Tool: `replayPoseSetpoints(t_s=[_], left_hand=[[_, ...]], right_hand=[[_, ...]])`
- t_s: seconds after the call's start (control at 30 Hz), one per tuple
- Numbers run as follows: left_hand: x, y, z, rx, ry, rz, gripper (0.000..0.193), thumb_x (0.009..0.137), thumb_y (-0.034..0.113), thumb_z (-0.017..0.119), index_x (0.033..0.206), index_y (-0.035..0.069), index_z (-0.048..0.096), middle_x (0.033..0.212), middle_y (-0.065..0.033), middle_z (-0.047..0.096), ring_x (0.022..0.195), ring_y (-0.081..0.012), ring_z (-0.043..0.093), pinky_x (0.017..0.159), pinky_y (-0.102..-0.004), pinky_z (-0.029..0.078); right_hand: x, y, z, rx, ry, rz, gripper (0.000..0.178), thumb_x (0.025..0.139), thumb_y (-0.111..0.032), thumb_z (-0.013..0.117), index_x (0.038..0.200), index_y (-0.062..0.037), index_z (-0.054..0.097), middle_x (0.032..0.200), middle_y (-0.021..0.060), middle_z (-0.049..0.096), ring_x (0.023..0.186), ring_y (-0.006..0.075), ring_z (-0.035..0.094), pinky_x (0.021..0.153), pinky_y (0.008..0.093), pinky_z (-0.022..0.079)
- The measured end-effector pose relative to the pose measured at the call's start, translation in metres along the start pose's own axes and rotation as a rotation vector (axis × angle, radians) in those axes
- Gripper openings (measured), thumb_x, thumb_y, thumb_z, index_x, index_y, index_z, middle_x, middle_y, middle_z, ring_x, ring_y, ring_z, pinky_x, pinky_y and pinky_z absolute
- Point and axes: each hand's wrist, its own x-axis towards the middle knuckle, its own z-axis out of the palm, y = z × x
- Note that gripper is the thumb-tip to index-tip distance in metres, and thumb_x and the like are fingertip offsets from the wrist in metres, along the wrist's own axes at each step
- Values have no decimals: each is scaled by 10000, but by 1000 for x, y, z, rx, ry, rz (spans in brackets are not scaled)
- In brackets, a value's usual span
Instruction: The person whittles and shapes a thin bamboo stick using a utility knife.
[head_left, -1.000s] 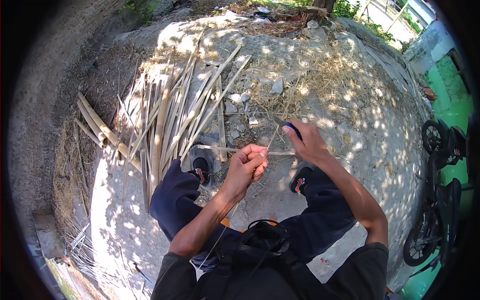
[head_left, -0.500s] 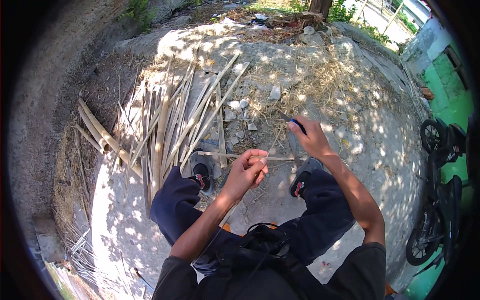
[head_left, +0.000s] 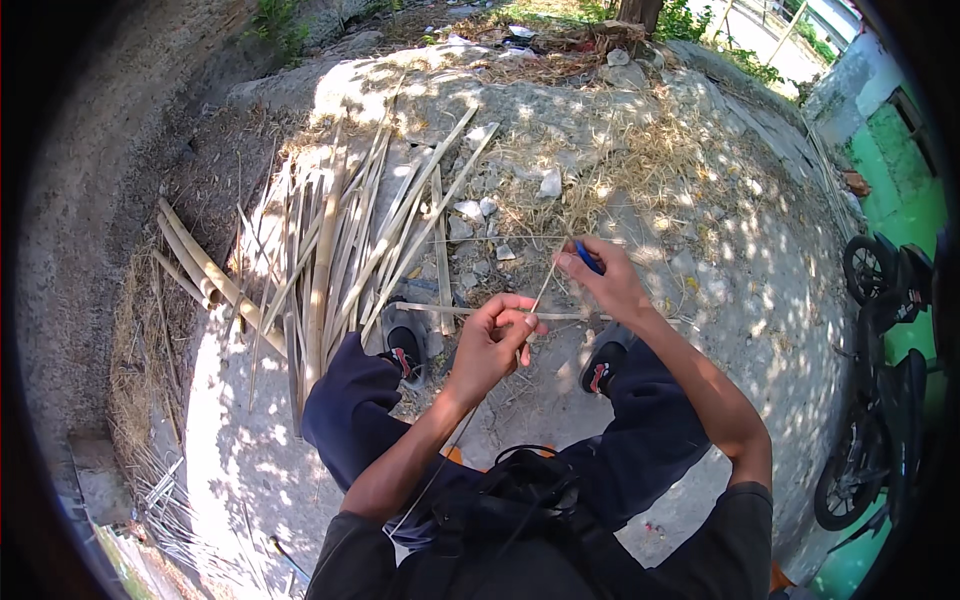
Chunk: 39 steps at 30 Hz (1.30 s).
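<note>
My left hand [head_left: 492, 348] pinches a thin bamboo strip [head_left: 543, 288] between thumb and fingers in front of my knees. The strip's lower length trails back past my left forearm toward my lap. Above and to the right, my right hand [head_left: 608, 280] is closed around a knife with a blue handle [head_left: 588, 258]; its blade is hidden now. The strip's upper end meets the fingertips of this hand. Below the hands, a flat bamboo slat [head_left: 445, 309] lies crosswise on the ground between my shoes.
Many split bamboo slats [head_left: 325, 245] lie heaped to the left, beside thicker bamboo poles [head_left: 215, 270]. Stones [head_left: 550, 184] and dry shavings [head_left: 650, 160] are scattered ahead. A black motorcycle [head_left: 870, 400] stands at the right by a green wall [head_left: 890, 190].
My right hand has turned and moved slightly left and down, bringing its fingertips to the strip; the knife blade has gone from sight. My left hand has barely moved.
</note>
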Motion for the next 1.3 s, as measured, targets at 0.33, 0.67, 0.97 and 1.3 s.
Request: replayPoseSetpoints(t_s=[0.33, 0.67, 0.97, 1.3], left_hand=[[4, 0, 9, 50, -67, 42, 313, 1129, 258, 507, 1240, -18, 603, 959, -97, 745, 674, -116, 678, 540, -225, 530], [6, -6, -2, 72, -29, 91, 326, 1148, 272, 475, 1169, 1, 656, 733, -9, 623, 510, -33, 462, 468, -218, 368], [3, -3, 0, 84, -22, 77, 274, 1136, 229, 501, 1189, 25, 677, 771, 3, 658, 530, -12, 474, 479, -200, 366], [3, -5, -1, 62, 3, 50, 268, 1127, 245, 535, 1180, 39, 698, 805, 1, 698, 532, -7, 472, 481, -189, 367]], right_hand=[[3, -14, 2, 325, -225, 223, 247, 986, -251, 762, 1088, -30, 721, 853, 8, 710, 576, 24, 462, 510, 228, 341], [-6, -5, 6, -48, -164, -117, 322, 1050, -349, 634, 1072, -30, 668, 780, 98, 669, 669, 187, 597, 639, 344, 470], [-20, -17, 11, -375, -189, -342, 261, 1019, -284, 653, 1053, -26, 648, 806, 194, 669, 733, 404, 659, 662, 461, 495], [-27, -20, 19, -431, -167, -393, 252, 1010, -281, 661, 1058, -34, 644, 842, 190, 699, 759, 409, 685, 660, 482, 519]])
